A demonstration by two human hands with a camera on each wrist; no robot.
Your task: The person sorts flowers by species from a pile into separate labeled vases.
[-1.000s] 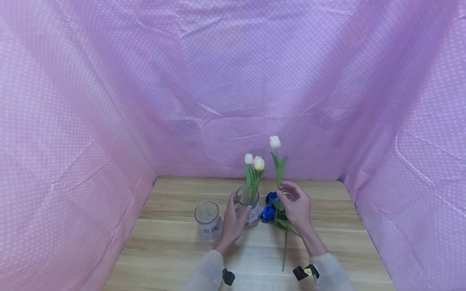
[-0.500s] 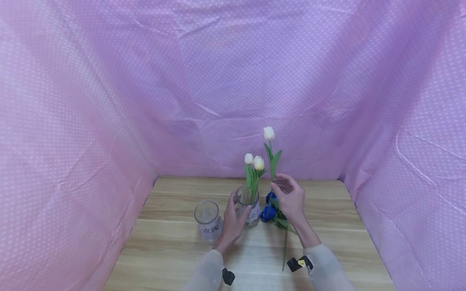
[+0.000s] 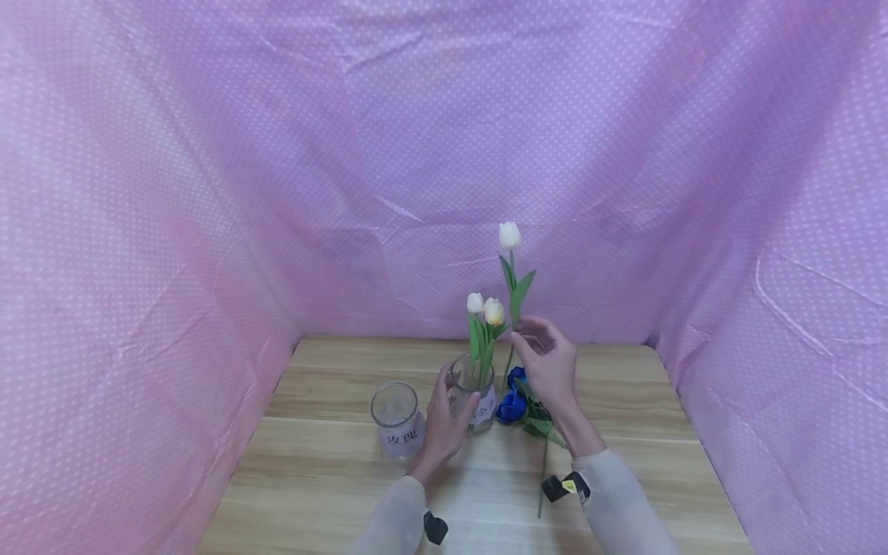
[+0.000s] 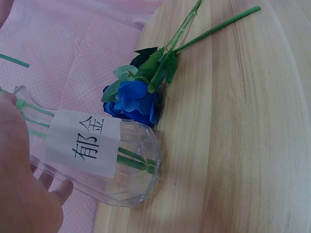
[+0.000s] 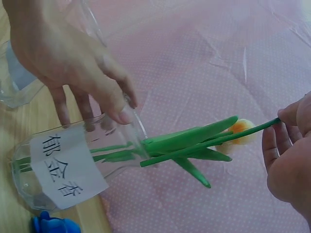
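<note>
My left hand [image 3: 447, 420] grips a clear glass vase [image 3: 459, 401] near its rim. The vase stands upright, with a white label [image 4: 82, 143] on its side. Two white tulips [image 3: 494, 311] stand in it, one tinged yellow-orange, their stems showing through the glass. Above and right of the vase, my right hand [image 3: 550, 366] pinches the stem of another white tulip [image 3: 509, 235], held upright. In the right wrist view the lower end of this stem [image 5: 209, 143] hangs near the vase's mouth, outside the glass. Its blossom is out of that view.
Blue roses [image 3: 511, 406] with green leaves lie on the wooden table [image 3: 312, 493] just right of the vase, stems toward me. A second labelled glass vase [image 3: 395, 416], holding no flowers, stands to the left. Pink dotted cloth [image 3: 444, 154] encloses the table's back and sides.
My right hand has moved up and left with the tulip, bringing its stem clear above the roses and nearer the vase's mouth. The left hand and vase have stayed in place.
</note>
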